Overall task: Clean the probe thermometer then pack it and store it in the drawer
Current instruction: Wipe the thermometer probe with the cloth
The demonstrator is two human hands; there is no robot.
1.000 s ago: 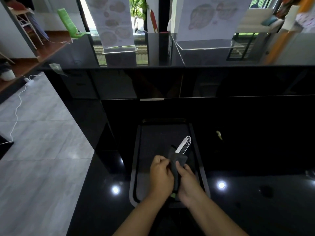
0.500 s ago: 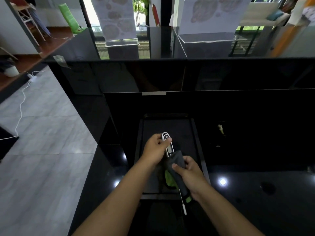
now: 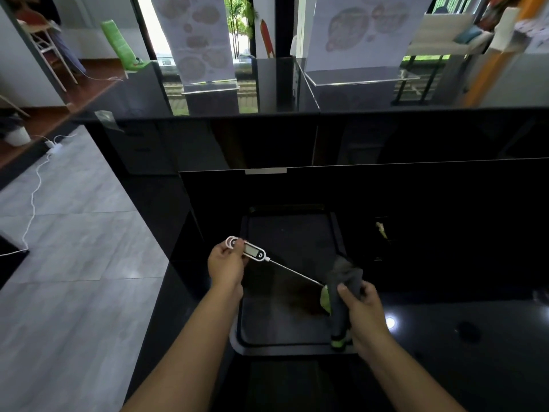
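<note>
Honestly nothing readable from my end. The probe thermometer (image 3: 252, 251) has a little grey display, but I can't make out any digits on it, and the round mark near its probe end is too small to tell. The two paper sheets (image 3: 199, 37) hanging at the back only show blotchy drawn shapes, no lettering I can pick out. No brands or labels anywhere else.
</note>
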